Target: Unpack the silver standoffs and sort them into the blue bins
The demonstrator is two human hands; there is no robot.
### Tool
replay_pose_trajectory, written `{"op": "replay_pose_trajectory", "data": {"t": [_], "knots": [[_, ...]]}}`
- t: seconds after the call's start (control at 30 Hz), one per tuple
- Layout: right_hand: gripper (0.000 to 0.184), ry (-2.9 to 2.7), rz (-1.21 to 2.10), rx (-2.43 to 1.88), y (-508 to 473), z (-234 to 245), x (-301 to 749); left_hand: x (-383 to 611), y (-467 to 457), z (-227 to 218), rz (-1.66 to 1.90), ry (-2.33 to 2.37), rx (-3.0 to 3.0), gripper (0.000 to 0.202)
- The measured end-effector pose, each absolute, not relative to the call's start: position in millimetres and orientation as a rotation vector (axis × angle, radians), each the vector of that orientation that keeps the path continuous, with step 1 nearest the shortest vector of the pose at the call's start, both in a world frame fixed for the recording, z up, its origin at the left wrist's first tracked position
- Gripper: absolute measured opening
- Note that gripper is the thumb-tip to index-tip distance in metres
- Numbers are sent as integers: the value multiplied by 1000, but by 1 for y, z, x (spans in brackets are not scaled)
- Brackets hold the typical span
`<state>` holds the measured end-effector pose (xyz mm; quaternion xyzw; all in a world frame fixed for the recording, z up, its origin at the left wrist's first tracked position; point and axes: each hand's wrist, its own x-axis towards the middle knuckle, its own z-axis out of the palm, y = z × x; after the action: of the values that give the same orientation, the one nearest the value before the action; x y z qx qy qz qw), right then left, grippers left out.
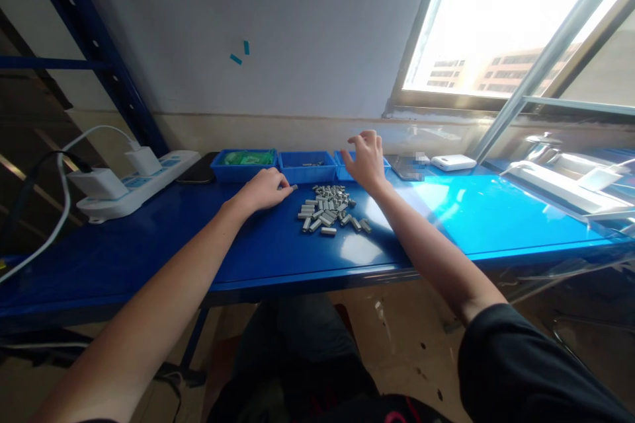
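My left hand [264, 189] rests low over the blue table, its fingers closed on a small metal standoff [294, 187] whose end pokes out past the fingertips. To its right lies a loose pile of silver metal standoffs [325, 206], several of them scattered towards the front. My right hand [366, 160] is raised over the right blue bin [342, 166], thumb and fingers apart, with nothing visible in it; it hides much of that bin. The middle blue bin [307, 172] holds a few small metal pieces. In the left blue bin [243, 172] are green bags [248, 157].
A white power strip [143, 184] with plugged-in chargers and a dark phone [197, 169] lie on the left. Right of the bins are a clear plastic bag [409, 167] and a white device [453, 162]. A metal frame bar [516, 99] slants by the window.
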<state>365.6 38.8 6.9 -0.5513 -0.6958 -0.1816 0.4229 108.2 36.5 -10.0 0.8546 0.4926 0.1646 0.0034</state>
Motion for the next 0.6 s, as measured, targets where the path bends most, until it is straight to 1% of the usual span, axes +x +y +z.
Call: {"op": "replay_pose_trajectory", "data": {"t": [0.07,0.1,0.17,0.23,0.3,0.37,0.43,0.5,0.6], "knots": [[37,-1914,-371,-1315,34,1,362,114,33,-8,664,1441,2617,32],[39,-2049,-303,-1212,29,-1,355,116,32,-6,726,1393,2563,32],[35,-2279,-153,-954,20,-4,337,118,29,-4,820,1298,2429,36],[30,-2355,-28,-787,13,-4,318,116,27,-2,897,1209,2296,45],[27,-2296,59,-743,9,-3,304,114,27,-1,975,1146,2185,53],[26,-2199,107,-741,8,-3,296,114,27,-1,1045,1099,2087,57],[21,-2124,90,-748,10,-3,294,116,27,-1,1085,1043,2008,57],[14,-2064,-13,-777,16,-1,295,117,28,-1,1103,1009,1975,56],[18,-2007,-225,-907,33,2,305,113,31,-3,1086,1212,2155,49]]}}
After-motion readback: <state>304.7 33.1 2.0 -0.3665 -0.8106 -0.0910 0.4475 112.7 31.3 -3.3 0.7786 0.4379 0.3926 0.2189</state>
